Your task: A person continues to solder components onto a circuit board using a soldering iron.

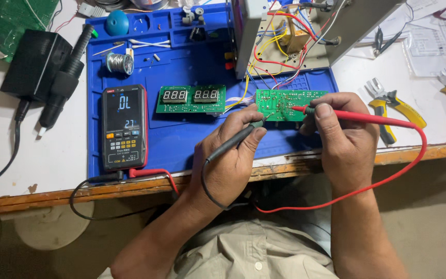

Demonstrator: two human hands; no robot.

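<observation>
- Nearest the camera, the left hand [232, 155] has its fingers closed around the black probe [233, 142], and the right hand [344, 137] has its fingers closed around the red probe [357, 118]
- Both probe tips rest on the green circuit board [287, 103], which lies on the blue mat [181, 129] just beyond the hands; judging by this, probing of the board is under way, with both leads already plugged into the multimeter [124, 127]
- The multimeter lies on the mat's left part with its screen lit; how many points on the board remain to check cannot be told
- Between the meter and the probed board lies a second green board with number displays [191, 98], joined to it by thin wires
- Farther back, a solder spool [119, 63] lies on the mat, and an opened grey chassis [285, 31] with red and yellow wiring stands on it
- To the right, on the pale counter [37, 170] with its worn wooden edge, lie yellow-handled pliers [394, 106] beside papers; to the left, a black handheld tool [63, 77]
- Below the counter edge the floor is bare and dusty
</observation>
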